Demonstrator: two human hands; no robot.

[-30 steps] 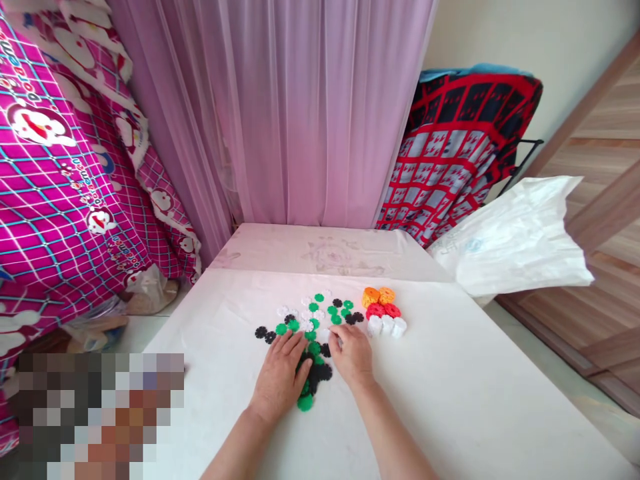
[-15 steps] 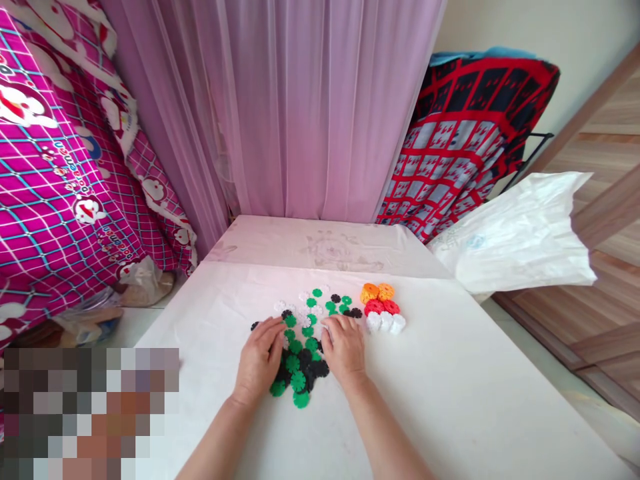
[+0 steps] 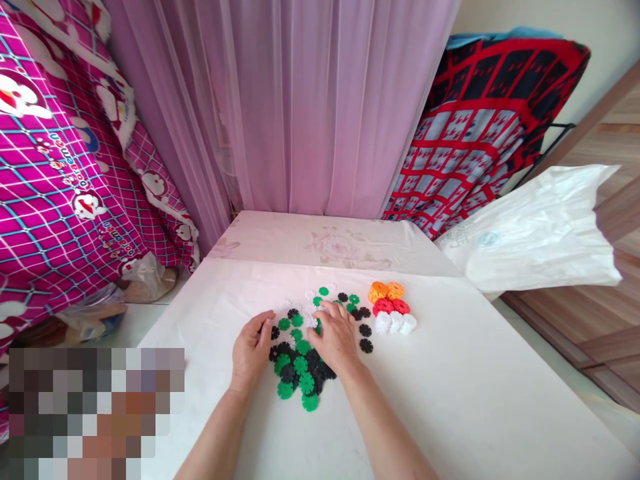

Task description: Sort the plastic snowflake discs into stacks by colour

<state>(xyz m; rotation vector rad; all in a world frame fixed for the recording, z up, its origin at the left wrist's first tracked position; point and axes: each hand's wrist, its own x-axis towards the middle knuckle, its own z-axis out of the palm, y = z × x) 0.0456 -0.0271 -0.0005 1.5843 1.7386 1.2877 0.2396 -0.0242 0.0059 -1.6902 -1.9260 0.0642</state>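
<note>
Green, black and white notched plastic snowflake discs lie in a loose pile on the table. At the pile's left edge is my left hand, its fingers curled in toward the thumb beside a black disc; whatever it may hold is hidden. My right hand reaches over the pile's right side. Its thumb and forefinger close on a white snowflake disc. Two black discs lie just right of that hand. Several discs are covered by the right hand.
Stacked discs stand at the right: orange, red and white. A pale cloth covers the table. Beyond its right edge is a white bag. A purple curtain hangs behind; pink patterned fabric is at left.
My left hand has drawn slightly left with its fingers more curled. My right hand has shifted left over the pile, uncovering black discs on its right. The view has shifted slightly.
</note>
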